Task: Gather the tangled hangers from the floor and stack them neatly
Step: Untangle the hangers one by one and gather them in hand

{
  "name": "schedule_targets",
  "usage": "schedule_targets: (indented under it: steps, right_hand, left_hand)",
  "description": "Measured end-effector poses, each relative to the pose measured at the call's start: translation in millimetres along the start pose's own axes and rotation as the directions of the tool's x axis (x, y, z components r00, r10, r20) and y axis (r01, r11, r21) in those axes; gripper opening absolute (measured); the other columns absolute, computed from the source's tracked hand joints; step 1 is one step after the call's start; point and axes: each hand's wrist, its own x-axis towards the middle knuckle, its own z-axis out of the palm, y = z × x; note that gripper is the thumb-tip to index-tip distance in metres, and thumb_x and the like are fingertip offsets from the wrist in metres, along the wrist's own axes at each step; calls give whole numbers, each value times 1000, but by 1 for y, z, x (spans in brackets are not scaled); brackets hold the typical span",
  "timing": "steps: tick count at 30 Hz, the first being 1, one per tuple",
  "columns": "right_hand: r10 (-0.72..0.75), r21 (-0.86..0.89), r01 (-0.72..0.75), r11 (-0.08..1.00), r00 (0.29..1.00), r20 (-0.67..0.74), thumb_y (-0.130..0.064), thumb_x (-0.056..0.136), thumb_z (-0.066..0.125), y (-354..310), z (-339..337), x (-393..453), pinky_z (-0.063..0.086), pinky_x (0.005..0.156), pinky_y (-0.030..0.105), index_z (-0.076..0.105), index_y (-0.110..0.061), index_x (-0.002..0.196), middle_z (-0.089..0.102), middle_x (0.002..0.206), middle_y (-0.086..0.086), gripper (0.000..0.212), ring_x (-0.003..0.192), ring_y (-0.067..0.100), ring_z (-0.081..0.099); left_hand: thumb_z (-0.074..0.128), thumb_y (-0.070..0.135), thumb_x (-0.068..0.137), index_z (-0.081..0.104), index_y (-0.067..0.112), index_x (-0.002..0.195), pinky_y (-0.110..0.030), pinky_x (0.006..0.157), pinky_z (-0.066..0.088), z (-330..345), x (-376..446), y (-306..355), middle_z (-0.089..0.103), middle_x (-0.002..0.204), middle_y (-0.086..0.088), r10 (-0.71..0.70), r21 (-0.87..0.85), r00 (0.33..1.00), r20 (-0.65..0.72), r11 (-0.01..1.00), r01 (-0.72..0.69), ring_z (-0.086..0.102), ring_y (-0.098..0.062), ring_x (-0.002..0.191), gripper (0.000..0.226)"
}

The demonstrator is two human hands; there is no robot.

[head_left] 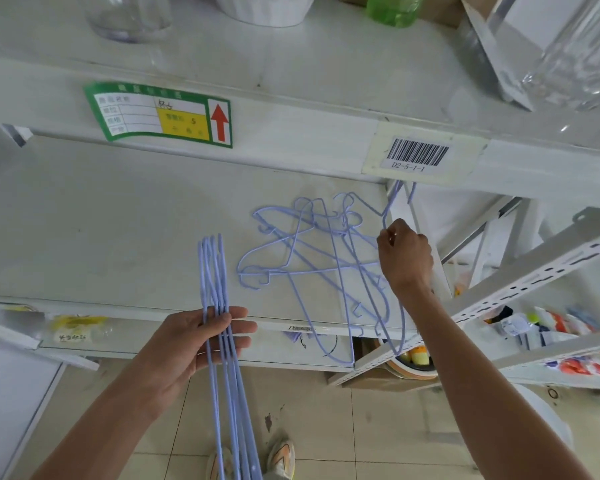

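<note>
Hangers (312,251) are lying tangled on the white shelf (118,220), under a barcode label (418,155); right hand (404,254) is pinching one wire, left hand (201,344) is loosely clasping an aligned bundle (219,306).

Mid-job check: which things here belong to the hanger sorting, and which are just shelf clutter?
Job:
- tangled hangers on the shelf
- gathered hangers in the left hand
- right hand, pinching one hanger wire

Lying about:
- green bottle
- glass jar
- price label
- barcode tag
</note>
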Motion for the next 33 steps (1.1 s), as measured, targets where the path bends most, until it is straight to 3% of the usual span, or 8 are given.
schedule_targets:
  steps: [8,12,16,18,22,28,33]
  right_hand:
    - [-82,-29,82,996,996,-17,-31,102,49,4,12,-4,32,52,29,57,-14,90,60,67,9,23,64,30,54]
    - [-133,-87,128,988,990,-54,-42,104,47,18,-1,-14,47,58,34,64,-22,108,67,69,6,27,68,32,62]
    - [-174,-156,157,975,979,-105,-42,104,45,42,-10,-19,37,54,29,65,-28,114,69,64,1,27,68,32,65]
    - [-120,-83,114,990,990,-72,-41,104,43,49,-8,-18,42,58,31,65,-28,114,72,70,1,27,76,32,66]
    - [-194,-165,193,967,981,8,-39,107,42,55,-2,-17,38,59,32,66,-22,118,66,71,8,31,75,37,66]
    - [-89,-106,87,991,996,-13,-35,109,38,63,-2,-23,34,52,30,61,-15,85,56,61,6,38,61,35,56]
    - [-88,12,88,996,996,4,-33,109,39,64,-2,-32,35,50,29,56,-17,79,52,56,2,39,56,29,52]
  left_hand:
    - [55,13,103,81,10,108,-31,72,66,-5,-1,3,79,113,-20,-4,0,1000,-12,1000,4,79,-34,98,26]
    - [55,12,103,82,13,106,-30,71,65,-8,-2,9,80,113,-18,20,5,1000,-10,1000,-20,79,-32,98,27]
    - [56,10,103,81,9,107,-28,70,65,-8,-2,17,80,111,-20,50,-23,998,-27,998,-51,80,-30,93,26]
    - [56,9,103,79,6,109,-27,69,65,-6,-1,20,80,110,-20,59,-31,998,-35,998,-60,81,-30,93,25]
    - [56,9,103,76,3,114,-28,70,65,3,2,21,80,109,-20,54,-35,998,-27,998,-55,81,-30,93,24]
    - [55,8,103,76,3,114,-27,69,65,9,7,18,80,109,-20,34,-9,999,-5,999,-34,81,-29,92,24]
    - [57,10,102,77,4,113,-27,70,65,13,9,14,80,110,-20,25,-1,1000,-2,1000,-25,80,-30,94,23]
